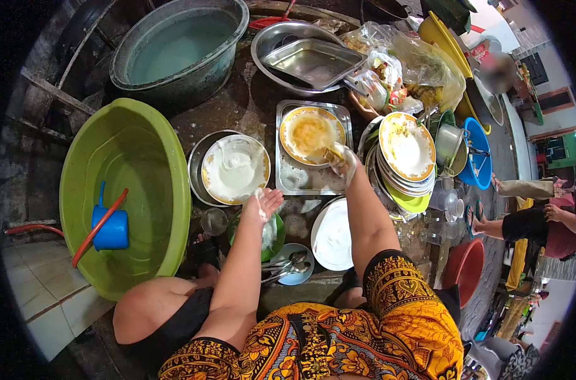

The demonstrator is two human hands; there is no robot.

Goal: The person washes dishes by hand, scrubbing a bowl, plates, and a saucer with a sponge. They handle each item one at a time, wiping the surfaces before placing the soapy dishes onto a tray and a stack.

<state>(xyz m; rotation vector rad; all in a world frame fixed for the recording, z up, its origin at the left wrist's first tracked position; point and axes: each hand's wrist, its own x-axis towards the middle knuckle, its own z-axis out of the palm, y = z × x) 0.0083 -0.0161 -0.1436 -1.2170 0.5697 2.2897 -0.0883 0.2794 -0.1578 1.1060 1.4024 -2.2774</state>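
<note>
My left hand, streaked with white suds, is held open beside a suds-covered plate; its fingers are stretched out and hold nothing. That plate rests on a metal basin. My right hand is closed on a yellowish-brown sponge, partly blurred, at the lower right rim of a flower-rimmed plate. This plate is smeared with orange-brown residue and lies in a rectangular metal tray. Below the tray are soapy white plates, and to the left a green bowl stands partly behind my left forearm.
A green tub holds water and a blue dipper. Behind it stands a dark water tub. Stacked dirty plates, plastic bags and glasses are at right. Spoons lie on a small plate.
</note>
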